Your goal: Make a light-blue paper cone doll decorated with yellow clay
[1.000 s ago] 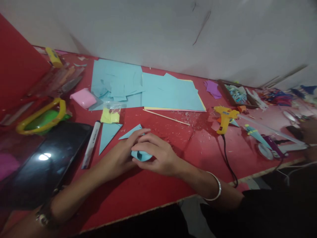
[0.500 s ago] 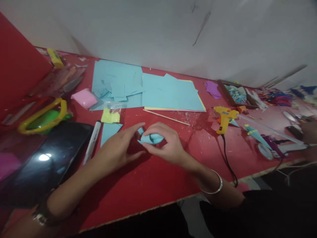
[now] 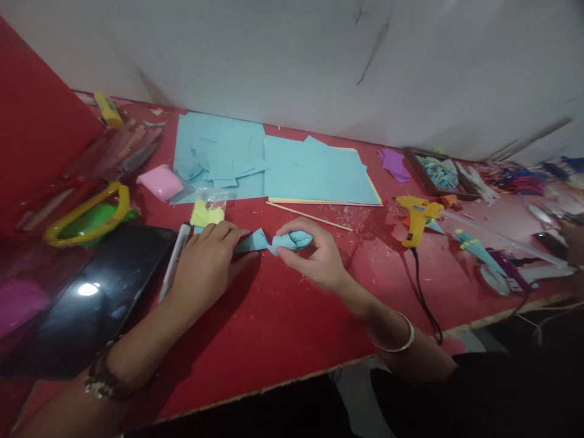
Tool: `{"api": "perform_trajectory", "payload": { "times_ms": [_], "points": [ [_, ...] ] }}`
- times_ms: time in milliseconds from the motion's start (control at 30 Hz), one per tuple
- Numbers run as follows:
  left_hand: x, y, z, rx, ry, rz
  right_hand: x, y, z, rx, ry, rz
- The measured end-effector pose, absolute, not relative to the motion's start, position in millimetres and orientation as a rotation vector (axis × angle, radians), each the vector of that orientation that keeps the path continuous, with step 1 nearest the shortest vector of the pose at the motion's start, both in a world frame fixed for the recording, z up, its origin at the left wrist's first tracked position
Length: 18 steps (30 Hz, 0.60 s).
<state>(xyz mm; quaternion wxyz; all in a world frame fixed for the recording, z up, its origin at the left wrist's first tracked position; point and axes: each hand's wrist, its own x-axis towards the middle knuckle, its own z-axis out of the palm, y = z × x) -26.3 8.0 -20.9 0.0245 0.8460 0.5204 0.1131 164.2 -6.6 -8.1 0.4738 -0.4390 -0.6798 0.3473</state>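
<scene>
My right hand [image 3: 312, 255] is curled around a rolled light-blue paper piece [image 3: 292, 240] just above the red table [image 3: 283, 340]. My left hand [image 3: 207, 258] lies with its fingers pressed down on a flat light-blue paper triangle [image 3: 250, 241] right beside the rolled piece. The two papers touch or overlap between my hands; I cannot tell which. A white marker [image 3: 173, 260] lies just left of my left hand.
Light-blue paper sheets [image 3: 314, 173] lie behind my hands, with a thin wooden stick [image 3: 308, 216] in front of them. A yellow glue gun [image 3: 416, 219] with a black cord sits to the right. A black tablet [image 3: 86, 292], green-and-yellow scissors [image 3: 86, 216] and a pink block [image 3: 159, 181] are on the left. Another person's hand [image 3: 575, 240] shows at the far right.
Both hands moved away from me toward the paper sheets. My right hand lifted the rolled blue paper; my left hand slid left and pressed onto the blue triangle.
</scene>
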Motion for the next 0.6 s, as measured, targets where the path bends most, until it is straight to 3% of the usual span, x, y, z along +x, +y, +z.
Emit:
{"api": "perform_trajectory", "payload": {
  "times_ms": [333, 600],
  "points": [
    [-26.6, 10.9, -18.7, 2.455, 1.495, 0.378, 165.3, -3.2, -10.3, -0.895, -1.136, 1.406],
    [-23.7, 11.0, -19.1, 2.442, 1.460, 0.297, 164.9, -0.9, -4.6, -0.876, -0.841, 1.553]
  ]
}}
